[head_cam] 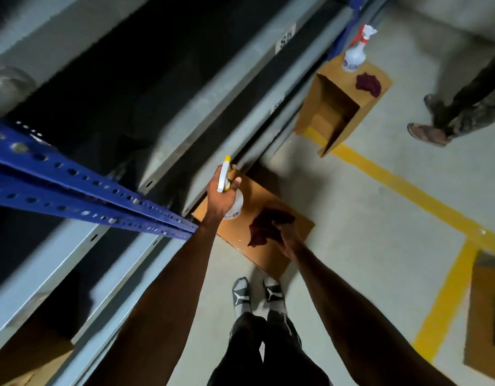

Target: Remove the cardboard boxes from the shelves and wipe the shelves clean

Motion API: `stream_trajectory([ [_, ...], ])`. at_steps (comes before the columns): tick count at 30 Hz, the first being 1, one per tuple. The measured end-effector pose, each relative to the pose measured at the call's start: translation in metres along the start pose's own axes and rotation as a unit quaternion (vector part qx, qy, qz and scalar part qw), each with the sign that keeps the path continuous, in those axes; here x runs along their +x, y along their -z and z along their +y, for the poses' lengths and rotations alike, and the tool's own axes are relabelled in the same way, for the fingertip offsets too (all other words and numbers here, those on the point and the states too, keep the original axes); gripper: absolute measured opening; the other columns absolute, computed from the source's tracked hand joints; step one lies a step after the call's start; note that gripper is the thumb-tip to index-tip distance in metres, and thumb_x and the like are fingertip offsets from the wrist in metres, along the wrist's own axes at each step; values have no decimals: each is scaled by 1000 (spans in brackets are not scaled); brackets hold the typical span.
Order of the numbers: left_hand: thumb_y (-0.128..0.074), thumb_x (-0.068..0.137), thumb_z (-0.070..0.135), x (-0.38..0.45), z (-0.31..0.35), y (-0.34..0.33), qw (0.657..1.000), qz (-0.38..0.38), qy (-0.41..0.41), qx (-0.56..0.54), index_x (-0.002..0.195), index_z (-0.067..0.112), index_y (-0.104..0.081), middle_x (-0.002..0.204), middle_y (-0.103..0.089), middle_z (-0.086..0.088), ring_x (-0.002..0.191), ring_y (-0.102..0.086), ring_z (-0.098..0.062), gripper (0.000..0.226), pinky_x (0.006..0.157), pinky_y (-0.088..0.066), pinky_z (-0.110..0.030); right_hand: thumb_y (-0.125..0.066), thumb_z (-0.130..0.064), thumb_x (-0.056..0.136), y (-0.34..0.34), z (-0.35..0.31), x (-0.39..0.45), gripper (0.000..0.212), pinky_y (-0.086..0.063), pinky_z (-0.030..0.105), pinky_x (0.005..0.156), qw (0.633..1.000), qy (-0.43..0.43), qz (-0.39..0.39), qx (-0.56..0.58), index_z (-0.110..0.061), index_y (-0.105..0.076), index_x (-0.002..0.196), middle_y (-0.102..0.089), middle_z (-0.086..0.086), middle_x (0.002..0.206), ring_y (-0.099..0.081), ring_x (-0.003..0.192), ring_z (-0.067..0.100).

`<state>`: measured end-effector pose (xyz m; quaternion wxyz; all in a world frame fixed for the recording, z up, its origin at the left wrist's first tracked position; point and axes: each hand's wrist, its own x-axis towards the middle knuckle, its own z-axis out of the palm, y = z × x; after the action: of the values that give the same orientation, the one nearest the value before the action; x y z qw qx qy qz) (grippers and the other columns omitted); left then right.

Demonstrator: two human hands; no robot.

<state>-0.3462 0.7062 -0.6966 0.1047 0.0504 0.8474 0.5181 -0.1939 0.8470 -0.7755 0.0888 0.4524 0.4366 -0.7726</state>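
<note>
My left hand grips a white spray bottle with a yellow nozzle, held above a cardboard box lying on the floor in front of my feet. My right hand grips a dark red cloth just over that box's top. To the left run the grey metal shelves with a blue perforated upright; their levels look dark. Another cardboard box shows on a low shelf at the bottom left.
A second, open cardboard box stands farther along the floor, bearing another spray bottle and a red cloth. Another person's legs stand at the right. Yellow floor lines cross the floor. A further box lies at the right edge.
</note>
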Motion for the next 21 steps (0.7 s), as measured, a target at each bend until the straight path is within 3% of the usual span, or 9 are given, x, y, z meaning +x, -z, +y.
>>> stream_trajectory([
  [2, -71, 92, 27, 1, -15, -10, 1000, -11, 23, 1, 128, 20, -57, 105, -66, -2, 92, -63, -16, 40, 86, -52, -29, -53, 2, 92, 3, 14, 11, 48, -59, 39, 74, 999, -16, 15, 29, -9, -47, 139, -63, 19, 127, -64, 112, 36],
  [6, -70, 92, 31, 1, -46, -29, 998, -8, 57, 4, 118, 21, -57, 90, -58, 7, 79, -58, -2, 31, 82, -52, -29, -53, 4, 92, 10, 36, 31, 50, -60, 38, 79, 994, -52, 64, 66, -7, -46, 140, -63, 15, 124, -64, 111, 32],
  [8, -71, 91, 34, 1, -62, -34, 997, -4, 80, -2, 115, 21, -55, 94, -60, 5, 85, -60, -7, 32, 83, -51, -30, -50, 9, 92, 12, 41, 34, 53, -60, 42, 84, 994, -43, 69, 75, -8, -44, 142, -60, 15, 129, -65, 110, 32],
  [10, -72, 90, 37, -3, -74, -36, 997, -3, 83, 0, 123, 17, -55, 107, -62, 3, 100, -62, -13, 42, 88, -51, -29, -51, 9, 94, 13, 47, 38, 52, -57, 47, 91, 992, -24, 92, 83, -11, -43, 142, -60, 10, 123, -70, 97, 27],
  [12, -72, 89, 39, -6, -83, -37, 997, -13, 81, 5, 134, 14, -52, 121, -63, -2, 113, -60, -17, 56, 94, -51, -30, -58, 1, 96, 10, 52, 39, 51, -59, 46, 87, 989, -13, 124, 78, -18, -43, 141, -60, 5, 115, -72, 86, 22],
  [14, -74, 87, 38, -8, -91, -36, 997, -19, 73, 17, 140, 13, -48, 128, -62, -7, 116, -59, -18, 64, 93, -52, -29, -71, -20, 91, 6, 53, 38, 61, -60, 47, 84, 984, 8, 176, 24, -18, -42, 145, -58, 7, 127, -67, 102, 29],
  [16, -76, 85, 40, -8, -99, -35, 997, -20, 67, 29, 144, 14, -44, 131, -60, -8, 119, -58, -19, 72, 93, -51, -29, -78, -43, 81, 5, 59, 39, 83, -51, 51, 99, 965, 40, 241, -91, -16, -39, 149, -54, 11, 139, -55, 124, 34],
  [18, -77, 83, 41, -9, -99, -32, 996, -30, 60, 54, 150, 18, -36, 139, -56, -7, 127, -54, -21, 81, 97, -49, -31, -79, -32, 83, 1, 59, 33, 79, -41, 44, 111, 950, 80, 264, -148, -6, -41, 147, -54, 16, 141, -50, 130, 32],
  [21, -83, 79, 35, -9, -105, -28, 993, -42, 92, 59, 153, 25, -29, 149, -46, -5, 135, -46, -26, 93, 104, -48, -41, -82, -27, 82, -4, 48, 26, 78, -43, 47, 108, 934, 50, 308, -174, 2, -42, 142, -53, 21, 137, -51, 127, 37],
])
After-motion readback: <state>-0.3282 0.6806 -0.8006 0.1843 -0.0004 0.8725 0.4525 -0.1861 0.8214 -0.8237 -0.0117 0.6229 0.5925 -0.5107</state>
